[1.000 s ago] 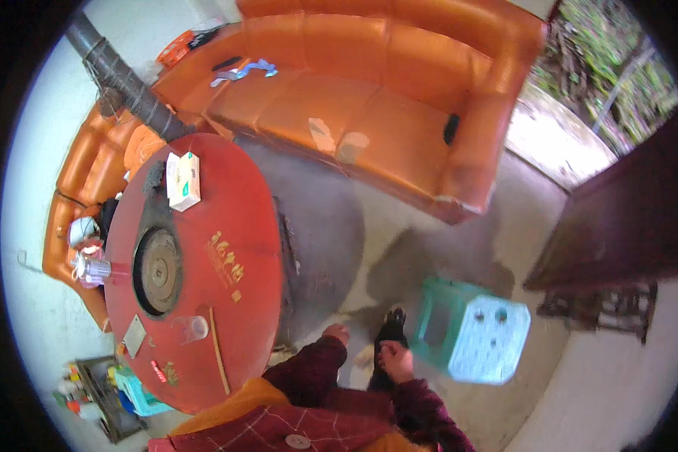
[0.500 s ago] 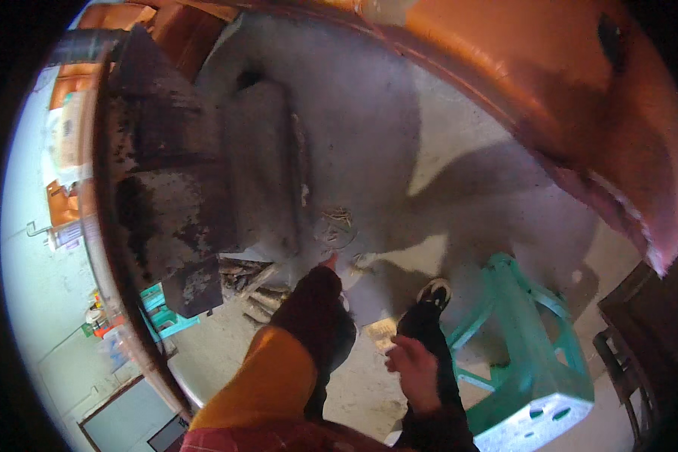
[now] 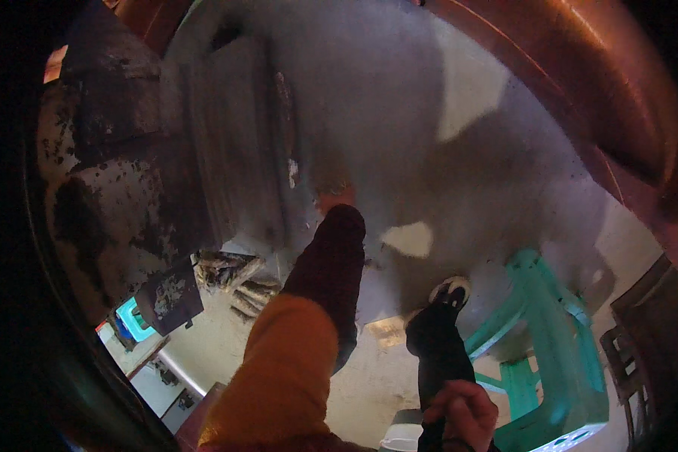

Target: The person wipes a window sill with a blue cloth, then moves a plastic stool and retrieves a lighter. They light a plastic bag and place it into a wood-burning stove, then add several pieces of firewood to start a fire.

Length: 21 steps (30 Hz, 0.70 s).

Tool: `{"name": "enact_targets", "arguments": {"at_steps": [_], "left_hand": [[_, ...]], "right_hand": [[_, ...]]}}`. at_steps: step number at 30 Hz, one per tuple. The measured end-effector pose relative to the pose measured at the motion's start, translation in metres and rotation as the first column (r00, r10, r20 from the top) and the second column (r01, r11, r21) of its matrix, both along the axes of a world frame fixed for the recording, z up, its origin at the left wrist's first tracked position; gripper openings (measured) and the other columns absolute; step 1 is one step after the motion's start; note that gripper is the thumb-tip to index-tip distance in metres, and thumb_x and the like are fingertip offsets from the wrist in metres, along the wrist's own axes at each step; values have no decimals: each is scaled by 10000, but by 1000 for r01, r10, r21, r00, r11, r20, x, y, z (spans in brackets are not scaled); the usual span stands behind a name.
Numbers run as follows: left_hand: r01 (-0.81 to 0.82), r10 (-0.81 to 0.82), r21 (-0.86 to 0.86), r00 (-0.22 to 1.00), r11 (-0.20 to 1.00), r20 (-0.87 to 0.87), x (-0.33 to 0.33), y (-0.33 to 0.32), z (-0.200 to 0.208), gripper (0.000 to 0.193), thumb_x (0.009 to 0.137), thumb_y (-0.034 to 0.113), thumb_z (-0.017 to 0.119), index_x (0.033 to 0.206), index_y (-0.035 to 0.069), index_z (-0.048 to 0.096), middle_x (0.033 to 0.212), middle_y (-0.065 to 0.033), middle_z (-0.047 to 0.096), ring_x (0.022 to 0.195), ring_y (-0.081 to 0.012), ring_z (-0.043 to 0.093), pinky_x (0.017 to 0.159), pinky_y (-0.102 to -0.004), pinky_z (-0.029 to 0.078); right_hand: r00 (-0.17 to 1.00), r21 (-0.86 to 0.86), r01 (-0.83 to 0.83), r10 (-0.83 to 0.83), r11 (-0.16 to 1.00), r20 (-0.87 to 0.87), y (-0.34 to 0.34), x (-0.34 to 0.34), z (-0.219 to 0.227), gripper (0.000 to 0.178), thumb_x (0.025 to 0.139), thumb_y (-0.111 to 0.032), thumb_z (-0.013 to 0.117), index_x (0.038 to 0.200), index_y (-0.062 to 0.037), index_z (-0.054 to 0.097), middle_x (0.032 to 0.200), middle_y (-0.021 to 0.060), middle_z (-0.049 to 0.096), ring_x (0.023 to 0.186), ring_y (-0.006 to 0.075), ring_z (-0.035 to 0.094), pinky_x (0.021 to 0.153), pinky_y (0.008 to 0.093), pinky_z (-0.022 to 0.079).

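My left arm, in an orange sleeve with a dark cuff, stretches forward and down toward the grey floor (image 3: 377, 98). My left hand (image 3: 334, 197) is low over the place where a small heap of thin, pale strips lay; the hand covers most of it, and its fingers are too dim and blurred to make out. Near my right thigh, my right hand (image 3: 463, 410) is curled into a loose fist, with nothing visible in it. A teal plastic stool (image 3: 556, 354) stands just right of it. My shoe (image 3: 453, 290) is planted left of the stool.
A dark, rust-patched metal structure (image 3: 120, 203) fills the left side. Split firewood (image 3: 241, 282) lies at its foot. A large glossy orange-brown curved surface (image 3: 580, 68) overhangs the upper right. A dark slatted piece of furniture (image 3: 640, 331) stands at the right edge, and a white container (image 3: 403, 435) is at the bottom.
My left hand has reached farther forward, onto the heap of strips. My right hand has drawn back toward me, its fingers now curled in. The view has shifted and tilted down.
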<state>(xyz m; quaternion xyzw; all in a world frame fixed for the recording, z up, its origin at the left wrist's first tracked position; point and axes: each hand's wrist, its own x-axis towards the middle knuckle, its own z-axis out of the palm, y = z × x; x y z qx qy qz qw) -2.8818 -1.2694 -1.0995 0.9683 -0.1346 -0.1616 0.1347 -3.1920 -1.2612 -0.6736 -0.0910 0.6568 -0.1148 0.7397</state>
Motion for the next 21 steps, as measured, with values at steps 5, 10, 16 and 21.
{"name": "enact_targets", "arguments": {"at_steps": [5,10,16,21], "left_hand": [[125,-177,-287,971,950,-163,9,7,-19,406,787,117,609,1173,79,491,1079,-118,590,943,-334,573,825,-378,451],[593,-567,-16,761,805,-315,-10,76,18,467,748,18,591,1196,60,467,1132,-195,518,1027,-348,530,817,-404,455],[912,-780,81,388,403,-490,-48,130,65,385,750,59,583,1123,89,495,1118,-182,483,933,-375,551,747,-443,467],[890,-726,165,443,424,-525,-51,142,38,409,732,67,597,1124,85,482,1059,-174,499,940,-364,547,726,-435,479]], "right_hand": [[998,-37,-24,26,999,53,2,9,-3,198,913,-104,462,1053,9,545,833,81,593,667,130,523,603,248,439],[993,-78,-71,77,994,84,3,11,-4,202,916,-57,453,1089,12,533,868,101,597,710,140,543,653,270,460],[991,-12,13,-11,1000,132,7,9,-6,202,922,-59,449,1086,31,524,886,116,591,731,155,553,684,282,470],[985,-35,-16,21,999,173,10,2,-15,189,913,-39,446,1065,46,519,874,112,590,744,159,559,682,279,471]]}}
